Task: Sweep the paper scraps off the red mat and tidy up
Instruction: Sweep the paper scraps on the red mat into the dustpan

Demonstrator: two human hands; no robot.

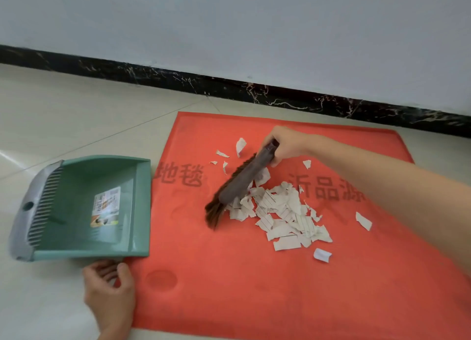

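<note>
On the tiled floor [63,115] lies one red mat [229,288], and one green dustpan [142,207] sits at its left edge, mouth facing the mat. Near the mat's middle is one heap of paper scraps [280,212] — plus about seven stray pieces scattered around it. One brown brush [237,187] leans against the heap's left side, and the right hand [288,143] has its fingers wrapped round the handle. The left hand [109,286] hovers just below the dustpan's near corner — fingers loosely curled, holding nothing.
</note>
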